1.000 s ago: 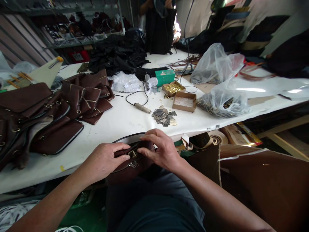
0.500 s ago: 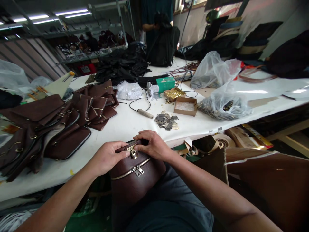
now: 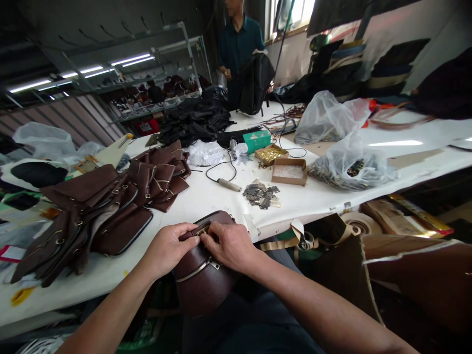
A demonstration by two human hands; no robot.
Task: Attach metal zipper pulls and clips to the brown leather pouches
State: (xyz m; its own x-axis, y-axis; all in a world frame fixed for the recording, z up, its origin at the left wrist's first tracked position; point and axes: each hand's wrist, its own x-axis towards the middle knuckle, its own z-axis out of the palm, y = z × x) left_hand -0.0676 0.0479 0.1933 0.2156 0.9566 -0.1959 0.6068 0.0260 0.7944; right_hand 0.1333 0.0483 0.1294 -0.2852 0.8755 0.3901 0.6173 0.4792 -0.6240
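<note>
Your left hand (image 3: 167, 247) and right hand (image 3: 227, 244) are pinching the soft brown bag's (image 3: 201, 275) brass clasp (image 3: 203, 229) at the tabletop's (image 3: 206, 196) near edge

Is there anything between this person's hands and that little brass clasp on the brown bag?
Nothing visible. Both the left hand and the right hand rest on the brown leather bag, fingertips meeting at the brass clasp on top.

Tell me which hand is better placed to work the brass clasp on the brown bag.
Probably the right hand: its fingertips sit on the brass clasp. The left hand grips the brown bag beside it, steadying it.
</note>
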